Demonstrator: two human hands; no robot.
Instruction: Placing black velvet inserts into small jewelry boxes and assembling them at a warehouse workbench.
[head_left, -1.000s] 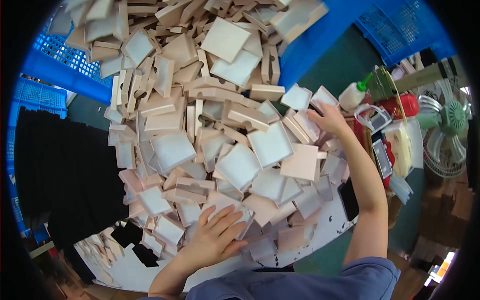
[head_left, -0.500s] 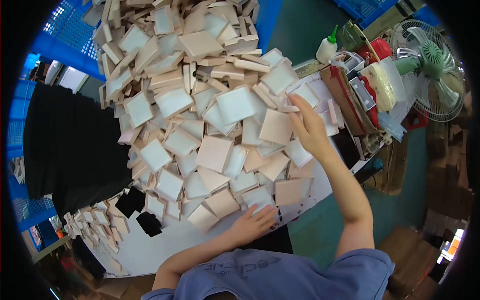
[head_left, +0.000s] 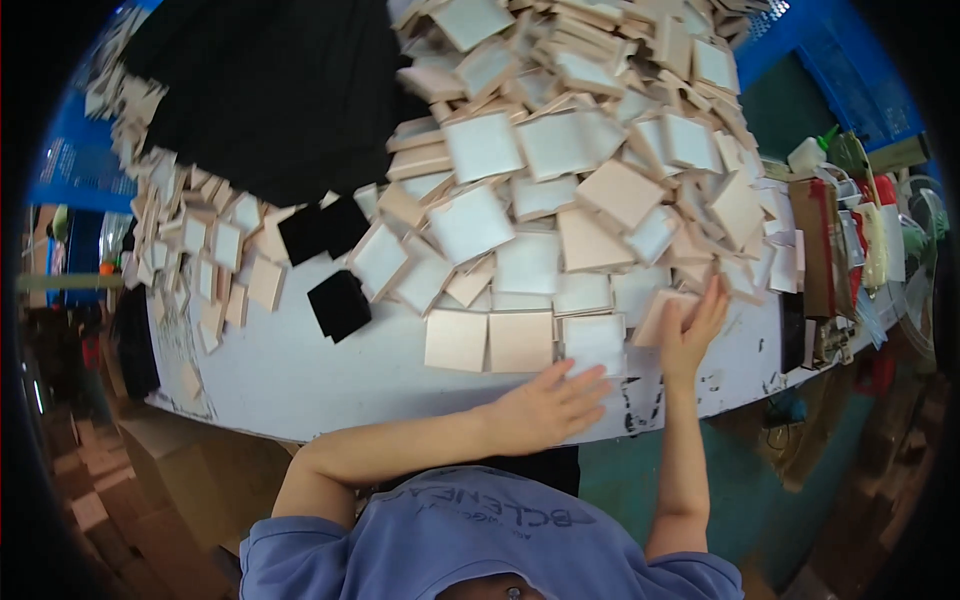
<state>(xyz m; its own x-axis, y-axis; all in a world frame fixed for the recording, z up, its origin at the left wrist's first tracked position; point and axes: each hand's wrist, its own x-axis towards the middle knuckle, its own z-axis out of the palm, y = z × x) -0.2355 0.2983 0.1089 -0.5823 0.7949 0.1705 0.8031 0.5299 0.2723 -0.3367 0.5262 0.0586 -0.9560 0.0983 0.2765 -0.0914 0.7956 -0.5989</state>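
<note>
A large heap of shallow square cardboard boxes (head_left: 525, 263), pale pink with some white faces, covers the table. My left hand (head_left: 548, 408) is open, fingers spread, just in front of a white-faced box (head_left: 593, 343) at the near edge of the heap. My right hand (head_left: 693, 335) is at the right of the near row, its fingers stretched out and its thumb over the right side of a pink box (head_left: 657, 314). Two pink boxes (head_left: 521, 341) lie side by side left of the white-faced one. Small black square pieces (head_left: 340, 305) lie to their left.
A big black fabric-like pile (head_left: 270, 95) covers the far left of the table (head_left: 250, 370). Smaller boxes (head_left: 228, 243) are scattered beside it. At the right stand a brown carton (head_left: 820, 235), a green-capped bottle (head_left: 806, 155) and a fan (head_left: 925, 215). Blue crates (head_left: 860, 70) stand behind.
The view has swung left. My right hand has come back from the heap's far right side to its near edge. The left hand has lifted slightly off the white-faced box, fingers spreading.
</note>
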